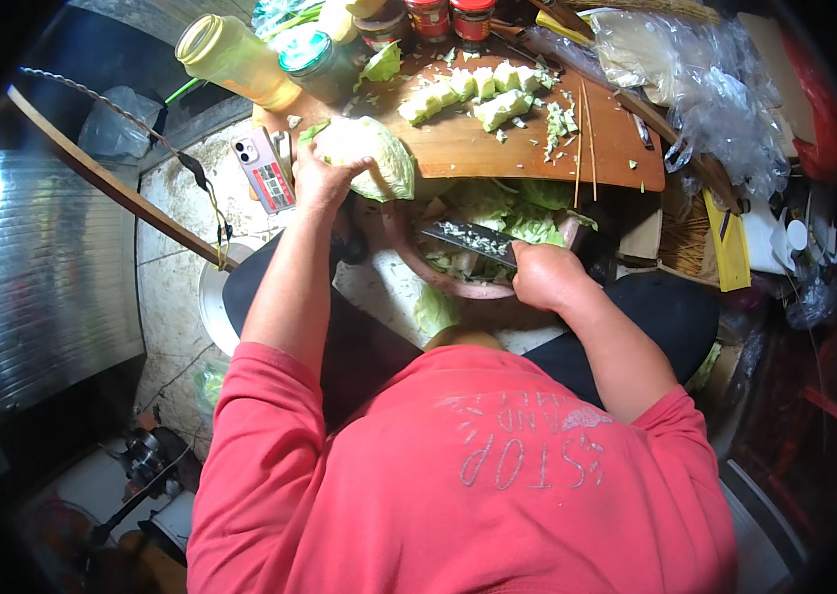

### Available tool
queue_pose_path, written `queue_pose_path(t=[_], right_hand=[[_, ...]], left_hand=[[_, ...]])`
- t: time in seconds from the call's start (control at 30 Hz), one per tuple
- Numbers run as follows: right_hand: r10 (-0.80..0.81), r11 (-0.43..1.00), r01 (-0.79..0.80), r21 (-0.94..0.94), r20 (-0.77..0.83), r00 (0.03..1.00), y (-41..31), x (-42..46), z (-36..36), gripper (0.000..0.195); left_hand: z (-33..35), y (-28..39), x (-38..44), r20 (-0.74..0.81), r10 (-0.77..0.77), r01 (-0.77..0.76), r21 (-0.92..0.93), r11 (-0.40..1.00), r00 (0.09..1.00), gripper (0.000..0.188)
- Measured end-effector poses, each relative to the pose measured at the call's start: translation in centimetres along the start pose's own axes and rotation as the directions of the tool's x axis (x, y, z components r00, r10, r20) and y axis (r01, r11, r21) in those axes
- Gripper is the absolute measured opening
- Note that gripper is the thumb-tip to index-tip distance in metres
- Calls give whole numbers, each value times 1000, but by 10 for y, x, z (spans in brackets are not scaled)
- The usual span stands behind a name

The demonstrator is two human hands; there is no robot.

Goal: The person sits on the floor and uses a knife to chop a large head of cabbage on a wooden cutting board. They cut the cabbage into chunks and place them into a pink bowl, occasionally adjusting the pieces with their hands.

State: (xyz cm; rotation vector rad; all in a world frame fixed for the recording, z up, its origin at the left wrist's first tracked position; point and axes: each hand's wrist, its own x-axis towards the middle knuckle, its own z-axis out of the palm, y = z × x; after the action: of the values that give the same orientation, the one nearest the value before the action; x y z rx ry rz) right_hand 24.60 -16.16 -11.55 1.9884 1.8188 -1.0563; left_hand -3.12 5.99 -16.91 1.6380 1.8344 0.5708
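Note:
My left hand (327,174) grips a pale green cabbage head (374,154) at the near left edge of the wooden cutting board (463,152). In my right hand (548,273) is the handle of a dark cleaver (476,241), its blade pointing left and flecked with chopped cabbage. Beneath the blade, a pinkish basin (422,261) holds loose cabbage leaves (541,223). Cut cabbage pieces (504,108) lie across the back of the board, with small scraps around them. One loose leaf (434,310) rests on the floor between my knees.
A phone (261,171) lies left of the cabbage. Behind it stand a yellowish jar (236,59), a green-lidded jar (314,63) and red-lidded jars (472,18). Two thin sticks (586,141) overhang the board's front edge. Clear plastic bags (723,104) crowd the right; a curved wooden strip (114,174) crosses the left.

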Motion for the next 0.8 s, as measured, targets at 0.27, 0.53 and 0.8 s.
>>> queue_pose_path(t=[0.27,0.53,0.8], right_hand=[[-28,999,25,-24,-139,990,35,37,51,47],[66,998,-65,10,-159,985,77,41,40,58],[199,980,-189,64,-201,959,118,32,26,38]], left_hand=[[-12,18,12,396,15,146,-372,917,918,96],[-16,7,30,564,-129,280,-191,941,816,70],[-6,14,11,506,-232,369,-188,910,831,71]])
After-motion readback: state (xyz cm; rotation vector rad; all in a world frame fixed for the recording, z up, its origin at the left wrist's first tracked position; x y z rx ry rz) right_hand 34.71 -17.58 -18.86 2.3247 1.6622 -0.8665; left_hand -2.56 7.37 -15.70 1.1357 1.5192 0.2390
